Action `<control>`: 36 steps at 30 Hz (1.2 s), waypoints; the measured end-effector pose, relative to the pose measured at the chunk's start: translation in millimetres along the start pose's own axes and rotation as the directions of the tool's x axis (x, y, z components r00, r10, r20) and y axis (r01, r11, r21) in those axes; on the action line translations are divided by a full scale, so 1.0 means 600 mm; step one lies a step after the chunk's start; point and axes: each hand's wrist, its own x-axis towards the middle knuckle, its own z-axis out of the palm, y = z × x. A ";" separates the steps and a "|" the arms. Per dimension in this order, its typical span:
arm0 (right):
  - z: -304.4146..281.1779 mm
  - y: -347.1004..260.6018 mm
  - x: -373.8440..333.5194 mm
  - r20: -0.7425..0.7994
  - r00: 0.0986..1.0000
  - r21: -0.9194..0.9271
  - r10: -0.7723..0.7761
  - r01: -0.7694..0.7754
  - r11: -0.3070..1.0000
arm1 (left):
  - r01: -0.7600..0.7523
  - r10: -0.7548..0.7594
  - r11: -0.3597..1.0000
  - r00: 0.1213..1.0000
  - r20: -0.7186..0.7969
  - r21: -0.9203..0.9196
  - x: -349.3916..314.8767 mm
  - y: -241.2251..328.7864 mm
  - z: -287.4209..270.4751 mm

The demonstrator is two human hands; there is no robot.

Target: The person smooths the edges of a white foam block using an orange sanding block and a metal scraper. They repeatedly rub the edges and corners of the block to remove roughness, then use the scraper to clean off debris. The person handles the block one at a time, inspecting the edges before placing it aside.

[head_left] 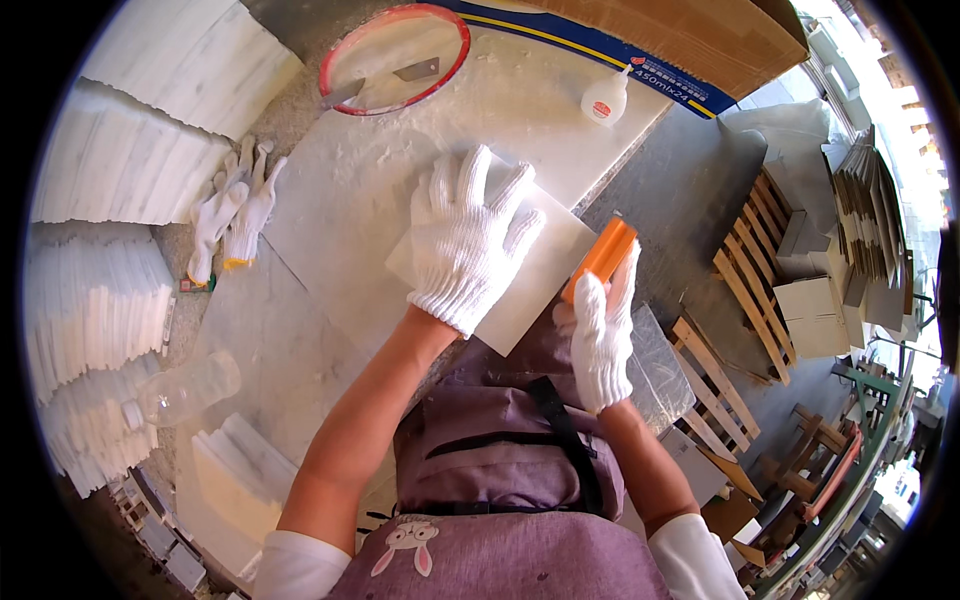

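Note:
My left hand [466, 236], in a white knit glove, lies flat with fingers spread on a white square tile [540, 275] that rests on a marble slab [340, 210]. My right hand [603, 335], also gloved, grips an orange block [603, 252] and holds it against the tile's right edge. The tile's near corner overhangs the slab toward my body.
A red-rimmed round basin [395, 55] with two metal scrapers sits at the back. A small white glue bottle [605, 100] stands near a cardboard box [690, 40]. Spare white gloves [232, 215] lie left, beside stacked white tiles [110, 170]. A clear plastic bottle [185, 388] lies at lower left. Wooden pallets [750, 270] stand to the right.

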 end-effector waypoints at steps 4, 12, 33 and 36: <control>0.004 -0.006 -0.036 0.014 0.998 -0.119 0.059 -0.057 0.991 | 0.008 -0.008 1.000 0.999 0.047 0.010 0.001 0.000 -0.005; 0.005 0.002 -0.017 0.017 0.997 0.029 0.081 -0.081 0.996 | 0.005 -0.005 1.000 1.000 0.029 -0.002 -0.002 -0.004 -0.003; -0.072 0.063 0.034 0.014 0.988 0.355 0.151 -0.146 0.923 | 0.031 -0.032 0.999 0.995 0.090 0.016 0.001 0.004 -0.006; -0.084 0.062 0.015 -0.029 0.973 0.299 0.229 -0.210 0.931 | 0.005 -0.005 1.000 1.000 0.012 0.012 0.003 0.001 -0.001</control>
